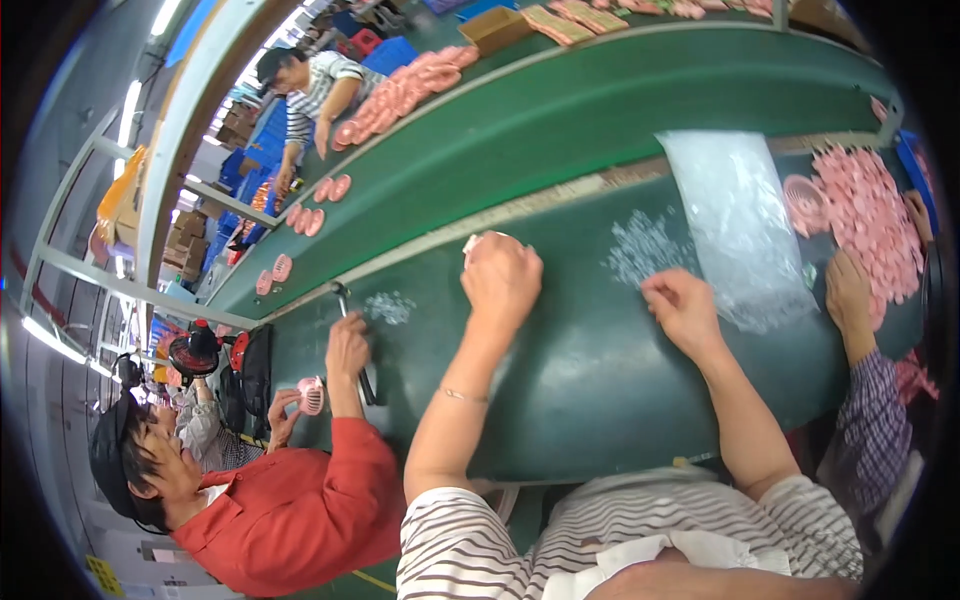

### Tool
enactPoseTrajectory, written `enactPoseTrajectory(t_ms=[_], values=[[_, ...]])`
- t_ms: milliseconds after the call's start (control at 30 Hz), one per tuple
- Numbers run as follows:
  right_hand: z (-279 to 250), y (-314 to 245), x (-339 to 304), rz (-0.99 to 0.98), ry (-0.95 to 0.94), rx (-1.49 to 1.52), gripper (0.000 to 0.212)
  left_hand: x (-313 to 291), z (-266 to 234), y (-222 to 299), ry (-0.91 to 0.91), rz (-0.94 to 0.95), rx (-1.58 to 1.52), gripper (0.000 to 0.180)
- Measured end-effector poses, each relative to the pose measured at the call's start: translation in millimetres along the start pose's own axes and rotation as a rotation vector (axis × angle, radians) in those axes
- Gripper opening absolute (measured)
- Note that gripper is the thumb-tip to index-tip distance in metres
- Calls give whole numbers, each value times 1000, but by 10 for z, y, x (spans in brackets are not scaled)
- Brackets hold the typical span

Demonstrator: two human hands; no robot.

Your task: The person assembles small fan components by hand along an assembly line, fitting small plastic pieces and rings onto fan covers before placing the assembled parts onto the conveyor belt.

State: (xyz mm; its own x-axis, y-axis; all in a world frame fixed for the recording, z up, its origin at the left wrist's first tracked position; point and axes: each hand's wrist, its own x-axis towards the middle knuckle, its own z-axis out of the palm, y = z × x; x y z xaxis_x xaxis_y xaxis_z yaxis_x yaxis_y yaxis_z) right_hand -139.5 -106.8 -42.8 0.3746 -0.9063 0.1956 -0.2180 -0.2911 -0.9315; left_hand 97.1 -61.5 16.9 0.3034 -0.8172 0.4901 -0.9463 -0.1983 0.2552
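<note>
My left hand (pixel 503 280) is closed over the green work surface, its back toward me. A bit of a pale pink plastic part (pixel 470 246) shows past its fingers; the rest of that part is hidden. My right hand (pixel 684 312) has its thumb and fingertips pinched together at the near edge of a loose pile of small clear pieces (pixel 640 246). Whether a piece sits between those fingertips is too small to tell. Right of the pile lies a clear plastic bag (pixel 735 220), flat on the surface.
On my left a person in red (pixel 290 500) holds a pink slotted part (pixel 311 396) and a hammer-like tool (pixel 342 296) near another clear pile (pixel 390 307). A co-worker's hand (pixel 849 292) is by heaped pink parts (pixel 868 215). Pink pairs lie on the green belt (pixel 560 130) beyond.
</note>
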Motion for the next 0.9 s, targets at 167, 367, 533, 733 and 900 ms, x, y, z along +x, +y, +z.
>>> enactPoseTrajectory(t_ms=[167,367,533,733,900], values=[[67,-115,86,-32,55,78,11,-625,-31,754,-184,38,-258,19],[13,-200,124,193,25,216,16,-697,-25,702,160,-160,-526,16],[-29,-252,57,226,1,244,14,-875,112,392,-134,-269,-387,35],[-39,-260,25,195,-36,245,11,-917,196,576,-147,-358,-843,32],[-43,-318,41,302,-156,603,14,-925,111,810,-148,-320,-929,25]])
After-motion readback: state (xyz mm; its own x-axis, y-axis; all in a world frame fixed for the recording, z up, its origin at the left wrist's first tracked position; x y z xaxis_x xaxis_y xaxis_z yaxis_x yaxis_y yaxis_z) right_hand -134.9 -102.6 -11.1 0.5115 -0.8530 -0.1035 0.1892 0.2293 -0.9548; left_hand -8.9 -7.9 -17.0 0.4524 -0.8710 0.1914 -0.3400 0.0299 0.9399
